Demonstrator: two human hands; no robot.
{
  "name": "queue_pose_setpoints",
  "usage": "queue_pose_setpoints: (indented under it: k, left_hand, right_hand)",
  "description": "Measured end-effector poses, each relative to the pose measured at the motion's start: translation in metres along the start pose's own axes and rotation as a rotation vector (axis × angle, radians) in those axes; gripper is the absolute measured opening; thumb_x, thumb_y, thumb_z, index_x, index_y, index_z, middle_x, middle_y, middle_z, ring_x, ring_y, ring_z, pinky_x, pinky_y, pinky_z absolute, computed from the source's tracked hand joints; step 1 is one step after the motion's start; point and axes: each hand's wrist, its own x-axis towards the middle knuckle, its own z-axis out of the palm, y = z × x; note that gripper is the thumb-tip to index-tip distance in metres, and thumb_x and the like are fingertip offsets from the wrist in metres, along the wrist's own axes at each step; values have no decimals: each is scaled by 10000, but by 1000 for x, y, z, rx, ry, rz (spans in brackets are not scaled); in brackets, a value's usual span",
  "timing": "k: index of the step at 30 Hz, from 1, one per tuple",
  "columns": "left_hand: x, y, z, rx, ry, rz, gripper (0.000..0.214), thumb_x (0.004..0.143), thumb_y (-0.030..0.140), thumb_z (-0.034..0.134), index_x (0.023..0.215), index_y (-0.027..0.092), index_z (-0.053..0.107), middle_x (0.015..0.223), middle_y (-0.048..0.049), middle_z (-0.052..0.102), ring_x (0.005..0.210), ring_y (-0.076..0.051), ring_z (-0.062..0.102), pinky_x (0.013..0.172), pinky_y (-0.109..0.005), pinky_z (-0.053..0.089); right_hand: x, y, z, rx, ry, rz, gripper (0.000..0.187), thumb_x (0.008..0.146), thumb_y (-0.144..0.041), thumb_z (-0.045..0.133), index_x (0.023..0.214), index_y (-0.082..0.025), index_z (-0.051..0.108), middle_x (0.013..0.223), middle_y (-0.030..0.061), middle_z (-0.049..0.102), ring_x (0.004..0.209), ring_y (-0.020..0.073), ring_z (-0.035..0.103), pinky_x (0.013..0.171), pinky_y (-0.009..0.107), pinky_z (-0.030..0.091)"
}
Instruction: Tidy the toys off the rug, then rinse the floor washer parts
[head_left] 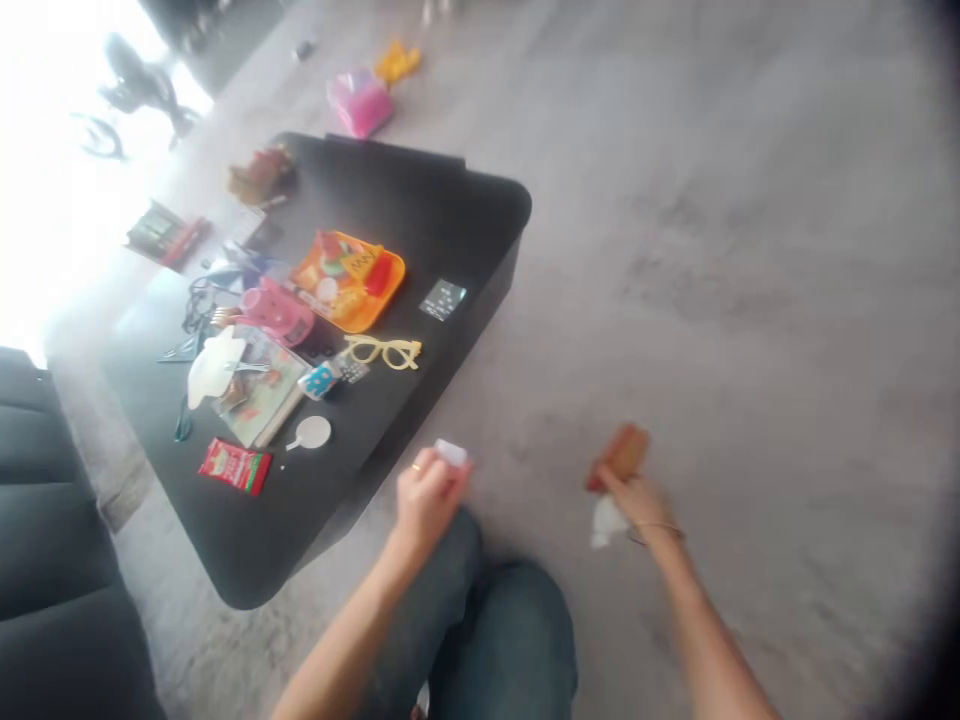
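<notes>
My left hand (426,495) is closed around a small white object (451,452) just off the near corner of the black low table (420,190). My right hand (636,497) is out over the grey carpet, gripping a brown block-like object (621,455); a bit of white material (606,522) shows under the hand. Both hands are blurred. My knees in blue jeans (495,630) are below them.
The table carries an orange tray (349,280) of small items, yellow toy glasses (384,351), a pink cup (276,310), a book (259,385), a red packet (235,466) and a white round tag (310,433). A dark sofa (52,540) is at left. Pink and yellow toys (360,100) lie on the carpet.
</notes>
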Motion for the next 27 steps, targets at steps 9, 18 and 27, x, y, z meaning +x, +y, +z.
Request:
queue_pose_setpoints:
  k: [9,18,27]
  left_hand:
    - [147,-113,-125,413,-237,-267,232,926,317,512,765,198,631,888,-37,638,724,-147,603,610,-237,406]
    - [170,-158,-126,381,-423,-366,238,936,217,451,905,174,683,998,-91,716,850,-215,697,639,-257,436]
    - [96,-115,-154,-328,352,-419,381,947,374,475,597,227,444,454,57,454,428,-109,429,487,-230,368]
  right_hand:
    - [-130,-334,-78,-48,168,-598,650,849,-712,473,796,-129,756,797,203,746,851,300,729,614,272,453]
    - [-139,-486,-41,-191,125,-700,705,789,-718,608,1060,-80,731,1069,228,722,1030,311,685,797,305,498]
    - [-193,-410,-2,1050,-165,-258,444,917,-544,401,631,-220,506,629,39,616,681,200,618,597,267,474]
